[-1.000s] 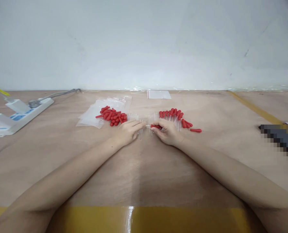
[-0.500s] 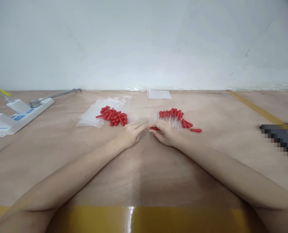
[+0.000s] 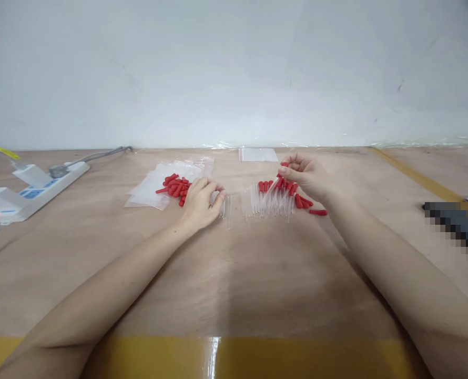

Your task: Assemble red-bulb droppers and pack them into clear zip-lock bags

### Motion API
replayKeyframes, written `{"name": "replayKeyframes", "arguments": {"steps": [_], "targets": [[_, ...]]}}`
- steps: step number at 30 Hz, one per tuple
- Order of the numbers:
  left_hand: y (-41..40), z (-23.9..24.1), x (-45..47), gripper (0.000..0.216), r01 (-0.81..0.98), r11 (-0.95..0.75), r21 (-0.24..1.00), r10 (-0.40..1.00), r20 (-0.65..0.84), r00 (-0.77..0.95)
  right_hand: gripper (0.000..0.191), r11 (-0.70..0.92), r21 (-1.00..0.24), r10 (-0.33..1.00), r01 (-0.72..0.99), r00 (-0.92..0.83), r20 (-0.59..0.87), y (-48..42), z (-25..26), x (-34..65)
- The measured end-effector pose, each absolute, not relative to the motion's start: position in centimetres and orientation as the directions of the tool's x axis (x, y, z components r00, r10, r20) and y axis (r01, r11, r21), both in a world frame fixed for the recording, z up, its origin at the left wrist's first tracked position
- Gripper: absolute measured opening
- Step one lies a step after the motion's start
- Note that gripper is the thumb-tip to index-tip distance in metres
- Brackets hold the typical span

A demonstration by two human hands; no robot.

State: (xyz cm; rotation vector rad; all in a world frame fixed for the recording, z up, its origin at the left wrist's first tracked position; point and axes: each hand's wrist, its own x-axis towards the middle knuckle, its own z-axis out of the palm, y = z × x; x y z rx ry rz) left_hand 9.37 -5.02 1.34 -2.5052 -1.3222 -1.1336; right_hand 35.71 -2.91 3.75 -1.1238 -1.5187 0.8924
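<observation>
My left hand (image 3: 200,202) rests on the table with fingers curled over a bunch of clear glass tubes (image 3: 225,206), just right of a heap of loose red rubber bulbs (image 3: 175,188). My right hand (image 3: 308,176) is raised over a row of finished droppers (image 3: 273,199) and pinches one dropper with a red bulb (image 3: 282,169) by its bulb end, its clear tube slanting down to the left. A single red bulb (image 3: 318,212) lies at the right end of the row.
Clear plastic bags (image 3: 151,185) lie under and behind the red heap. A small zip bag (image 3: 257,154) sits by the wall. A white power strip (image 3: 32,187) with a cable is at the far left. A blurred dark object (image 3: 455,223) lies at the right.
My hands were together at the table's middle joining a bulb and a tube. Now my right hand has lifted away to the right with the dropper; my left moved slightly left onto the tubes.
</observation>
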Motion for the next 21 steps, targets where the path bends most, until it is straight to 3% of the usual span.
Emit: {"name": "replayKeyframes", "arguments": {"steps": [3,6,11,14,16,18,21], "targets": [[-4.6,1.2,9.8,0.010,0.826,-0.527,0.200,0.752,0.563,0.343,0.025,0.079,-0.950,0.986,0.303,0.117,0.119,-2.4,4.5,37.6],[-4.3,0.7,11.0,0.013,0.857,-0.496,0.141,0.773,0.521,0.362,0.021,-0.058,-0.907,0.967,0.418,0.249,0.053,-1.8,3.8,37.6],[-4.0,0.1,13.0,0.029,0.879,-0.473,0.061,0.758,0.538,0.370,0.033,-0.021,-0.687,0.947,0.726,0.234,0.220,-0.8,1.9,36.5],[-3.6,-0.5,13.5,0.031,0.892,-0.450,0.045,0.758,0.547,0.355,0.047,-0.022,-0.575,0.937,0.818,0.218,0.274,-0.9,2.1,37.2],[-3.4,-0.9,13.7,0.031,0.893,-0.447,0.058,0.758,0.554,0.344,0.043,-0.054,-0.511,0.933,0.858,0.226,0.281,-1.3,3.0,38.2],[-3.2,-1.2,13.7,0.033,0.881,-0.464,0.098,0.758,0.558,0.337,0.033,-0.114,-0.435,0.955,0.893,0.219,0.199,-2.1,4.1,39.5],[-3.1,-1.0,13.5,0.034,0.861,-0.482,0.159,0.763,0.559,0.324,0.021,-0.195,-0.368,0.980,0.909,0.191,-0.046,-3.1,5.0,41.1]]}}
